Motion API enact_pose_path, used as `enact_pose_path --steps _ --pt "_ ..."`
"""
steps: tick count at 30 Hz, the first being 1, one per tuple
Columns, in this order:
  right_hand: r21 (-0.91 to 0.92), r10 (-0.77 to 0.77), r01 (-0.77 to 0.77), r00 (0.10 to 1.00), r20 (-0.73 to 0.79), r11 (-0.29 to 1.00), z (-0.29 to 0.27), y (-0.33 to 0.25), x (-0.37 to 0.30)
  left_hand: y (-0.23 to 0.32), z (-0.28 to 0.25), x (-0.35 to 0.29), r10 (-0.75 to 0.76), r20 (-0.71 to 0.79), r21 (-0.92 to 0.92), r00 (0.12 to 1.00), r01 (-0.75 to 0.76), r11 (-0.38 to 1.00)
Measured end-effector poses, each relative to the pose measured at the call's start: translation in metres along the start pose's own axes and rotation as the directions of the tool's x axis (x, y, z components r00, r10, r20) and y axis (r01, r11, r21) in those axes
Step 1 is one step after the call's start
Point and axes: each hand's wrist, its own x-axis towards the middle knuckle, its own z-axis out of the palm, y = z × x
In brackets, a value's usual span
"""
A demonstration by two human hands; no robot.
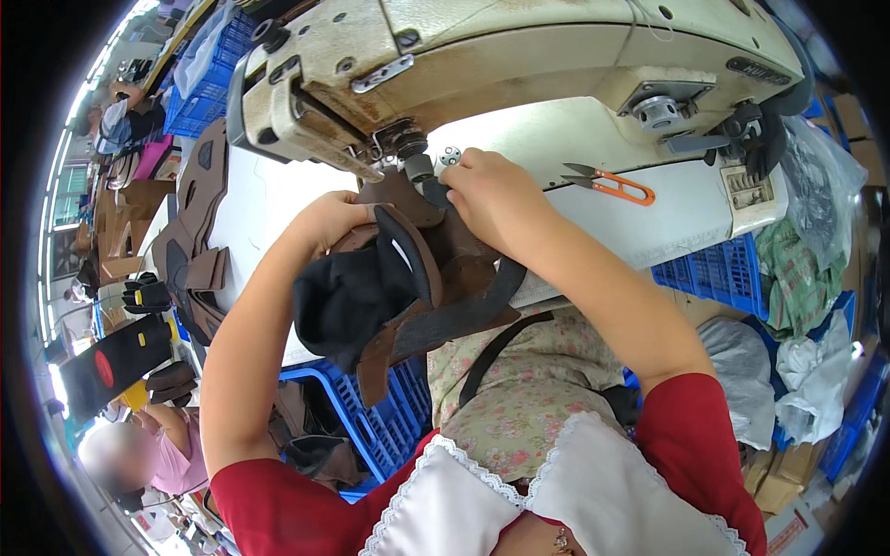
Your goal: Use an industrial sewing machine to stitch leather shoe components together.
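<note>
A brown shoe upper with black fabric lining (357, 296) lies bunched under the roller foot (420, 168) of a cream sewing machine (528, 74). My left hand (326, 222) grips its left edge, thumb on top and the other fingers partly hidden beneath. Close to the right of the roller, my right hand (493, 196) pinches the upper's dark edge with curled fingers. The loose part of the upper hangs over the table's front edge toward my lap. Orange-handled thread snips (612, 185) rest on the white machine bed, right of my right hand.
Brown cut pieces (195, 218) are stacked on the table at left. A blue crate (362, 403) stands below the table edge, another blue crate (714, 276) at right beside plastic bags (816, 371). Another person (171, 449) sits at lower left.
</note>
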Motion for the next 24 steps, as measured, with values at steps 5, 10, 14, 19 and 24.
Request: enact_pose_path --steps 5,10,14,19,24 --pt "-0.061 -0.034 0.036 0.999 0.033 0.997 0.006 -0.004 -0.002 0.013 0.001 -0.008 0.048 0.008 0.056 0.999 -0.049 0.997" --pt "-0.075 -0.115 0.115 0.993 0.001 0.991 0.007 -0.005 0.001 0.018 0.004 -0.011 0.033 -0.031 0.043 0.999 -0.032 0.999" --pt "-0.019 -0.051 0.053 0.995 0.084 0.998 0.003 -0.009 -0.002 0.014 0.009 -0.009 0.066 -0.092 0.148 0.994 -0.052 0.988" --pt "0.018 0.002 -0.003 0.999 0.052 1.000 -0.002 -0.006 0.002 0.014 0.012 -0.018 0.135 -0.141 0.191 0.981 -0.107 0.976" --pt "-0.025 0.007 -0.005 0.996 0.090 1.000 -0.003 0.002 0.016 0.017 0.014 -0.022 0.162 -0.144 0.207 0.976 -0.130 0.970"
